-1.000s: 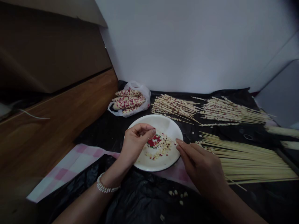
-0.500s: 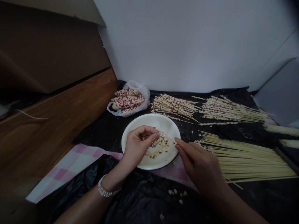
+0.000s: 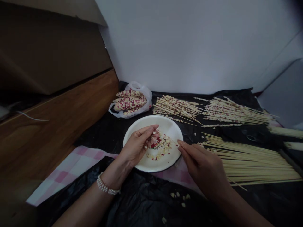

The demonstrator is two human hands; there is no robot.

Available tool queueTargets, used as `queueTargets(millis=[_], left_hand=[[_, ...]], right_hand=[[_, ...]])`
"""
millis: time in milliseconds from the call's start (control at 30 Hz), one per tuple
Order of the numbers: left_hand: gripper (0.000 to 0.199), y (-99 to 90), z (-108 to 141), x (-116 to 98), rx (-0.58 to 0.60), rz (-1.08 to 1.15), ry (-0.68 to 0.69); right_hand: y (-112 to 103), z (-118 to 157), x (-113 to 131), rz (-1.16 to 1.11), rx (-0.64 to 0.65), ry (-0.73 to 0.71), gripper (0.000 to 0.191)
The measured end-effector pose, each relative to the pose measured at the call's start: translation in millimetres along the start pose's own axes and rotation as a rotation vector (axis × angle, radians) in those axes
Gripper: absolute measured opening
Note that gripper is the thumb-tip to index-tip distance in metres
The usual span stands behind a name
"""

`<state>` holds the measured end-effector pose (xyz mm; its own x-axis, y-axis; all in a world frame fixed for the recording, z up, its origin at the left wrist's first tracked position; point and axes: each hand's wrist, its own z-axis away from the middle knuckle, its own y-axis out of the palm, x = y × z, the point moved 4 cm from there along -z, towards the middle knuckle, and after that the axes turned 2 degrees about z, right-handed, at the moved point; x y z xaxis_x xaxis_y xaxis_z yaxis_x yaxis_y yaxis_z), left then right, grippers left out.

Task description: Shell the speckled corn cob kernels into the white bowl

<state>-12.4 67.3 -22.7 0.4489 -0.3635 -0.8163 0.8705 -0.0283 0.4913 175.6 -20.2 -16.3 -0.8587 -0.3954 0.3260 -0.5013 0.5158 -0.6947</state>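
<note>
A white bowl [image 3: 134,126] with a dark rim holds loose pale and dark red corn kernels [image 3: 163,148]. Over its left side is my left hand [image 3: 139,142], palm turned partly up, with curled fingers and a few kernels in them; a beaded bracelet [image 3: 105,186] circles that wrist. At the bowl's right rim, my right hand [image 3: 201,164] is closed in a pinch on a thin skewer [image 3: 175,143], whose tip points left toward the kernels. Most of the skewer is hidden by the hand.
Behind the bowl, speckled corn cobs [image 3: 130,102] lie in a plastic bag [image 3: 148,94]. Two piles of kernel-threaded skewers [image 3: 175,105] [image 3: 224,110] lie farther right. Bare skewers [image 3: 255,160] spread at the right over black plastic sheeting [image 3: 132,198]. A wooden board [image 3: 71,104] borders the left.
My left hand has rolled palm-up, its thumb and fingers shifting so the kernels in it show. My right hand has stayed nearly still at the bowl's rim.
</note>
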Motion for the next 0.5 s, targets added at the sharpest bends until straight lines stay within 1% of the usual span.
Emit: queueTargets(millis=[100,200,300,500], left_hand=[[0.009,0.2,-0.4,0.3,0.001,0.017,-0.049],[0.01,1.4,-0.3,0.0,0.021,0.022,-0.073],[0.011,2.6,0.0,-0.1,0.029,0.021,-0.077],[0.011,2.3,0.8,-0.6,-0.004,0.05,-0.054]], right_hand=[[-0.2,0.1,0.7,-0.006,0.008,-0.001,0.027],[-0.8,-0.2,1.8,-0.012,0.002,-0.004,0.027],[-0.9,-0.2,3.1,-0.017,-0.007,-0.012,0.026],[-0.7,0.5,3.7,0.002,-0.01,0.003,0.026]])
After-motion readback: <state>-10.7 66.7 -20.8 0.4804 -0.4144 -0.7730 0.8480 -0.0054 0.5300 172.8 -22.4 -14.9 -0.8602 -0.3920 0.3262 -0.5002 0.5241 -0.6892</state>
